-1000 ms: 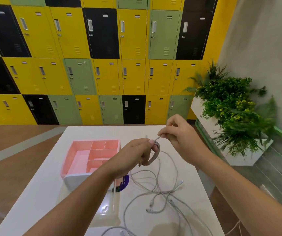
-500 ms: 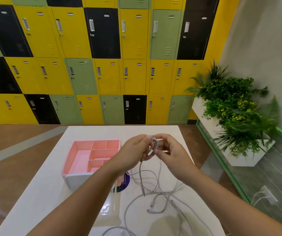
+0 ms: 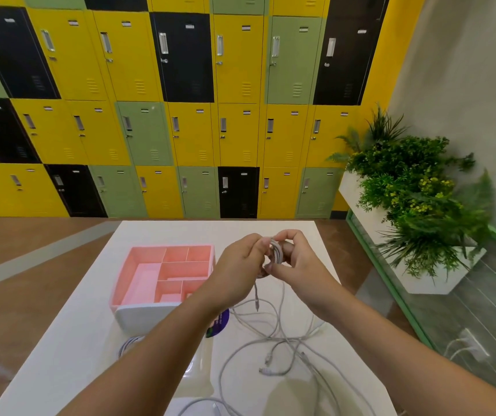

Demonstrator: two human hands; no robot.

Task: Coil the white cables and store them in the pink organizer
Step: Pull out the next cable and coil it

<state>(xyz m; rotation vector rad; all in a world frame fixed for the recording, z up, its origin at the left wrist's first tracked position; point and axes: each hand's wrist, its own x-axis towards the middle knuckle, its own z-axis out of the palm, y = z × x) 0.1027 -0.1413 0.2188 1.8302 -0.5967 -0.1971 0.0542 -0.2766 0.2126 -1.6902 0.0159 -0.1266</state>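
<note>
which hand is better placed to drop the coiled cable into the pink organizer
Left, probably. Both hands grip the coiled cable, but the pink organizer sits on the same side as the left hand, while the right hand would have to cross over it.

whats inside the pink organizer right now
The visible compartments of the pink organizer look empty; its near-right corner is hidden behind the left hand and forearm.

This looks like a locker area in a shared building such as an office or school. Metal lockers [image 3: 180, 100] in yellow, green and black fill the upper frame. White planter boxes [image 3: 426, 283] of leafy plants [image 3: 405, 175] stand at right. Wood-look flooring [image 3: 15, 244] surrounds a white table [image 3: 69, 340] at lower centre.
</note>
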